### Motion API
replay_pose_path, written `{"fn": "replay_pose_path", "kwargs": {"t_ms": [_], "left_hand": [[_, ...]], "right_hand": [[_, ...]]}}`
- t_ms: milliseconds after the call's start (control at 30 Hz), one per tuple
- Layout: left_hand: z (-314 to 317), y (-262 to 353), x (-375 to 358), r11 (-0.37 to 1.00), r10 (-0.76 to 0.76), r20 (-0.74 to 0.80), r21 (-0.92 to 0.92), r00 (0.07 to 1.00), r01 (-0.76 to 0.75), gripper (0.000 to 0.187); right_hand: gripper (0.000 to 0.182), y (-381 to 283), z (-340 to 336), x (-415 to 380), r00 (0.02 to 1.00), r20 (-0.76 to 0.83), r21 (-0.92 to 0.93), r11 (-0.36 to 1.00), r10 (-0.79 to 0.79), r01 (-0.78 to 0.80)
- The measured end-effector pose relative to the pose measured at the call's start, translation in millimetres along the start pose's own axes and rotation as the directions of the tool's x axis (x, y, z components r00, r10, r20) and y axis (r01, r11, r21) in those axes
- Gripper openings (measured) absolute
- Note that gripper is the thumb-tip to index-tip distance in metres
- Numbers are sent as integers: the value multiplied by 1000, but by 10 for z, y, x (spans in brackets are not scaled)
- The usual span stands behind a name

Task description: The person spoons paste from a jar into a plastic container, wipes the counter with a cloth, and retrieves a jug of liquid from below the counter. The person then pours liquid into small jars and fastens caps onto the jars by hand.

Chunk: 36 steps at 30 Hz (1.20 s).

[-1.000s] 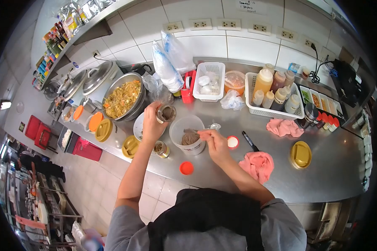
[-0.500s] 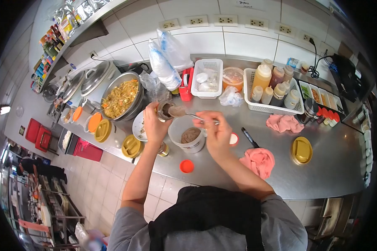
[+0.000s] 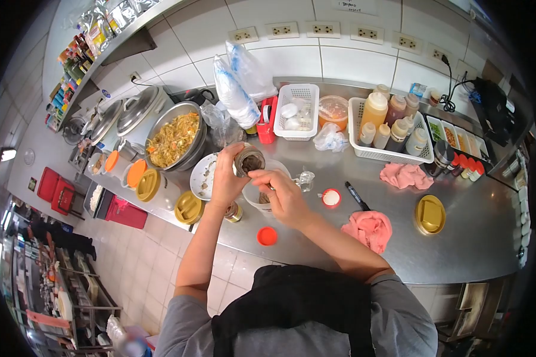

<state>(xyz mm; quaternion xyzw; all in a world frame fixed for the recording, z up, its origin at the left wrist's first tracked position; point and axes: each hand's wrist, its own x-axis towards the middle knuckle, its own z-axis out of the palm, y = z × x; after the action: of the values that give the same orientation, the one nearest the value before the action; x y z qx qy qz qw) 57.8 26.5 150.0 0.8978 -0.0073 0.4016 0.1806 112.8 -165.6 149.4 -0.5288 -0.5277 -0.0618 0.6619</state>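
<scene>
My left hand (image 3: 225,178) is wrapped round a small glass jar (image 3: 248,159), tilted with its mouth toward me and dark brown contents inside. Closed at the jar's lower rim is my right hand (image 3: 283,196); only a glint of the spoon (image 3: 272,187) shows between its fingers, and the spoon's bowl is hidden. Under both hands stands a clear plastic tub (image 3: 281,169), mostly covered by my right hand; a little brown powder shows in it. Left of the jar lies a white plate (image 3: 201,179) with scraps. A lidded jar (image 3: 234,212) stands below my left wrist.
Red lids (image 3: 267,236) and a small red-rimmed dish of white powder (image 3: 331,198) lie near the tub. A black marker (image 3: 356,195) and pink cloth (image 3: 368,231) are at right. Behind stand a bottle basket (image 3: 358,149) and a noodle bowl (image 3: 203,140).
My right hand has moved left and down from above the tub to the jar's mouth, taking the powder-filled spoon out of clear sight. The jar now tips more toward me.
</scene>
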Motion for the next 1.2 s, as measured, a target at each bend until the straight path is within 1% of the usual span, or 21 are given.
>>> {"fn": "replay_pose_path", "kwargs": {"t_ms": [67, 167, 267, 367, 467, 533, 567, 600, 667, 767, 867, 967, 1067, 1200], "left_hand": [[-50, -35, 15, 1000, 25, 43, -5, 999, -25, 72], [-100, 15, 27, 999, -12, 127, -32, 992, 16, 75], [-102, 27, 51, 999, -18, 138, -36, 990, 24, 75], [-96, 46, 89, 999, 8, 173, -51, 985, 1, 73], [-94, 30, 79, 1000, 7, 150, 0, 989, -7, 72], [-84, 33, 93, 1000, 6, 137, 27, 990, -10, 71], [-82, 37, 86, 999, 4, 132, 41, 991, -10, 71], [-69, 47, 77, 999, -4, 125, 53, 992, -2, 70], [-29, 76, 77, 997, -17, 111, 78, 994, 8, 70], [22, 61, 63, 995, -20, 90, 96, 996, 11, 69], [0, 62, 74, 987, 11, 105, 156, 994, -27, 67], [-28, 25, 59, 983, 20, 127, 178, 992, -42, 67], [-60, -16, 55, 974, 47, 145, 215, 988, -78, 68], [-93, -126, 29, 948, 65, 198, 292, 978, -123, 67]], "right_hand": [[21, 71, -92, -42, 993, 114, -49, 999, -17, 22], [22, 48, -243, -16, 974, 227, -124, 991, -21, 50], [20, -25, -285, 57, 963, 245, -170, 973, -112, 157], [21, 169, -238, 48, 953, 230, -211, 946, -195, 244], [16, 242, -212, 22, 992, 89, -215, 970, -94, 111], [15, 225, -138, -20, 990, -76, -40, 992, 120, -123], [18, 217, -92, -44, 961, -141, 62, 971, 236, -229], [22, 250, -49, -71, 927, -218, 163, 948, 306, -274], [31, 361, 27, -116, 824, -343, 368, 872, 451, -324], [30, 424, 58, -145, 720, -365, 531, 767, 590, -359], [30, 438, 43, -157, 606, -325, 719, 606, 726, -341], [29, 460, -4, -191, 592, -327, 749, 584, 737, -314], [31, 414, -66, -205, 586, -353, 710, 617, 729, -340], [32, 362, -166, -271, 619, -366, 669, 659, 695, -344]]}}
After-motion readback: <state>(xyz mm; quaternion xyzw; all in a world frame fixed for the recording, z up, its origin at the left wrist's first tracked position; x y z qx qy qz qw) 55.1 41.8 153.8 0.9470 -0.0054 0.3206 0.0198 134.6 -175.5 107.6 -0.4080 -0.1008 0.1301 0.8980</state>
